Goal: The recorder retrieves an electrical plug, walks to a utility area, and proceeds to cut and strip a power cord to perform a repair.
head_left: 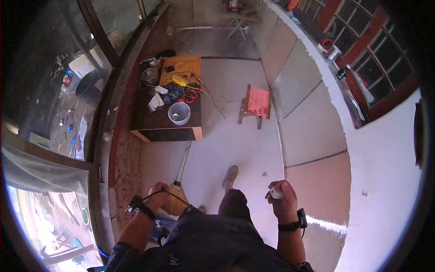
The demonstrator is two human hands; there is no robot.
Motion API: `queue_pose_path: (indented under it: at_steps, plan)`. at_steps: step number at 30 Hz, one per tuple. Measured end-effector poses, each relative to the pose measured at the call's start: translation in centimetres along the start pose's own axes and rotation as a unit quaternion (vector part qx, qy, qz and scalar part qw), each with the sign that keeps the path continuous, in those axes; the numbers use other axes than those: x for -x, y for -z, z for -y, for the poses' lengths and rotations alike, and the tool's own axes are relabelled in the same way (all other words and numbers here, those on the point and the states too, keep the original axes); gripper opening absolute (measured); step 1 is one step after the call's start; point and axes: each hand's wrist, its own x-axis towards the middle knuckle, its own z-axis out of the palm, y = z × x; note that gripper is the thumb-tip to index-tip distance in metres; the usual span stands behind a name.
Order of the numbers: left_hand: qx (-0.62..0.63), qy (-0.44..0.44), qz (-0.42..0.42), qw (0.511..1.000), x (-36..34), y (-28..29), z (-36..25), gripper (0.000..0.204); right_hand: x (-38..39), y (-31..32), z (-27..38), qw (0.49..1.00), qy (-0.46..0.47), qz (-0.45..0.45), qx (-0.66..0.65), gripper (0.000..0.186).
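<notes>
The right hand [286,204] had its grip curled around a small, rounded white object [276,193], well beyond the dark-topped wooden bench's [152,121] near right corner; steady fingers would secure it. The left hand's [158,194] grip was unclear.

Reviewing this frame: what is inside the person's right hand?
The right hand is curled around a small whitish object, part of which is exposed. The rest is covered by the hand, so its full shape and exact kind cannot be told.
</notes>
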Motion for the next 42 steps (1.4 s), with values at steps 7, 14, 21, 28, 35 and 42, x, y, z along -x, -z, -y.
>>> queue_pose_path:
  at_steps: [7,14,21,28,35,42]
  plan:
    - [0.065,-0.013,-0.104,0.992,-12.8,-2.3,-8.3,0.023,-19.9,-1.0,5.0,0.995,-0.051,0.087,0.026,0.035]
    - [-0.238,-0.105,-0.137,0.956,-24.6,0.0,-13.5,0.021,-36.5,-5.8,8.3,0.977,-0.130,0.142,0.093,0.031]
    - [-0.094,0.087,-0.150,0.980,-38.5,0.7,-19.6,0.026,-51.2,-12.4,5.8,0.942,-0.234,0.189,0.151,0.025]
    - [-0.110,0.043,-0.157,0.980,-50.5,2.1,-22.2,0.028,-65.6,-18.9,-1.4,0.907,-0.239,0.229,0.259,0.029]
    - [-0.146,-0.044,-0.212,0.965,-61.8,-0.1,-20.6,0.033,-80.6,-20.7,-15.8,0.870,-0.079,0.275,0.402,0.028]
    - [-0.153,0.171,-0.181,0.956,-67.5,-1.2,-22.7,0.042,-88.5,-23.1,-25.6,0.877,-0.146,0.234,0.394,0.031]
